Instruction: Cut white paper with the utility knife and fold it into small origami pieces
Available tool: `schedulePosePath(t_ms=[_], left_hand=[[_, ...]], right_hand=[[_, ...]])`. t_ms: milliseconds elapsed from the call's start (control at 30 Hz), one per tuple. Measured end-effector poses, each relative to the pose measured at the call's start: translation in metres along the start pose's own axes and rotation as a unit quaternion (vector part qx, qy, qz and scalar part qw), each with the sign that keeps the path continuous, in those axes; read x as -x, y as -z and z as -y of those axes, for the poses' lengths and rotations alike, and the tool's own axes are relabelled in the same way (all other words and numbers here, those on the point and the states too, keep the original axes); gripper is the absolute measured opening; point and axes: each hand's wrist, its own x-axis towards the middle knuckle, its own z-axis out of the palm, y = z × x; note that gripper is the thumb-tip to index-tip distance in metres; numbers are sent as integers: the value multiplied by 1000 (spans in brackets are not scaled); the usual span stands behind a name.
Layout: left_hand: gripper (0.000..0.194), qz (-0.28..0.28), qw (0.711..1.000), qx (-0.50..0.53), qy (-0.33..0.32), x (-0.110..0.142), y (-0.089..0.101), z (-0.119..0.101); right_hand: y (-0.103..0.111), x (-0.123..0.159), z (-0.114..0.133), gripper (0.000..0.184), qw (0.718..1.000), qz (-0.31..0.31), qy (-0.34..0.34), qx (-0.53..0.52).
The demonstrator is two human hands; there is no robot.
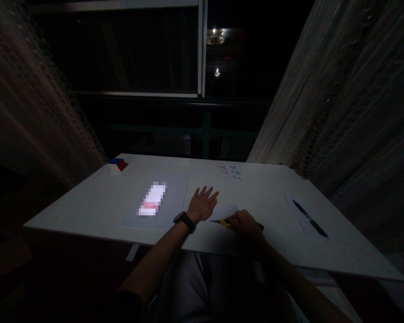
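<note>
My left hand (202, 204) lies palm down on the white table with its fingers spread, a dark watch (184, 220) on that wrist. Next to it, my right hand (245, 223) grips a yellow and black utility knife (225, 222). The knife's tip points left, toward my left wrist, low over the table. A piece of white paper (229, 209) lies between the two hands, partly hidden by them. Dim light keeps the paper's near edge from showing clearly.
A lit phone (153, 198), its screen blurred, rests on a large sheet (179, 190) at left. Behind it sits a blue, red and white block (117, 164). Several small marked papers (229, 171) lie at the back. A black pen (310, 219) lies on paper at right.
</note>
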Motion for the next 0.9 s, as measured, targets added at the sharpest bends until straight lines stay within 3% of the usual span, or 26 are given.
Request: schedulePosePath(t_ms=[133,333,533,900], left_hand=[[48,4,1000,-4,-5,-1,1,-1],[48,63,997,5,-35,-7,5,12],[46,14,998,2,-58,-5,1,20],[47,24,998,-4,-60,-4,3,19]], right_hand=[[-2,-2,-1,13,1000,-2,7,-3],[-3,1,-3,14,1000,8,2,6],[-1,-3,2,11,999,28,-28,8],[-3,-4,2,13,1000,24,3,11]])
